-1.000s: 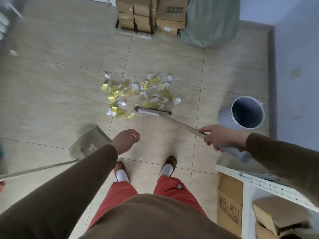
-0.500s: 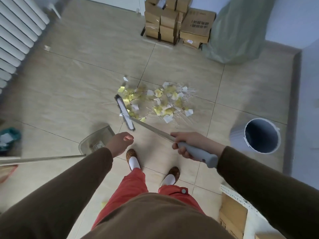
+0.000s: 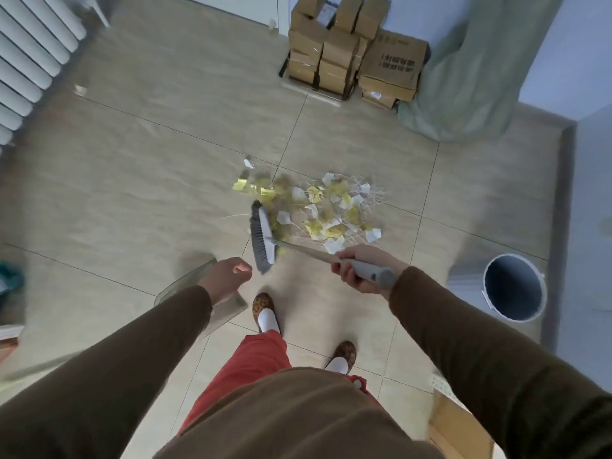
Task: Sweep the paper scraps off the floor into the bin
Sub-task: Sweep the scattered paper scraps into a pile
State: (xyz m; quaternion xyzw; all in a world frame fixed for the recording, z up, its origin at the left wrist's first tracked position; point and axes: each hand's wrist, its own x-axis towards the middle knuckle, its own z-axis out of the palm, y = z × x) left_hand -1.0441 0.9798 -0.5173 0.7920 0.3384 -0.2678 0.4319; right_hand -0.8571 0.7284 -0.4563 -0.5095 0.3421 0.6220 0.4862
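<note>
A pile of yellow and white paper scraps (image 3: 326,207) lies on the tiled floor ahead of my feet. My right hand (image 3: 359,270) is shut on the grey grip of a broom; its grey head (image 3: 261,240) rests at the pile's left edge, bristles facing left. My left hand (image 3: 228,276) is curled into a loose fist with nothing visible in it, hovering over a clear dustpan (image 3: 185,286) that lies on the floor. The round grey bin (image 3: 515,288) stands open at the right, near the wall.
Stacked cardboard boxes (image 3: 351,51) and a pale green sack (image 3: 463,77) stand against the far wall. A white radiator (image 3: 29,51) is at the upper left. A cardboard box (image 3: 460,429) and a white shelf edge sit at the lower right.
The broom head has swung from the near side of the pile round to its left edge. My right hand has moved left and nearer to me. The left fist stays over the dustpan.
</note>
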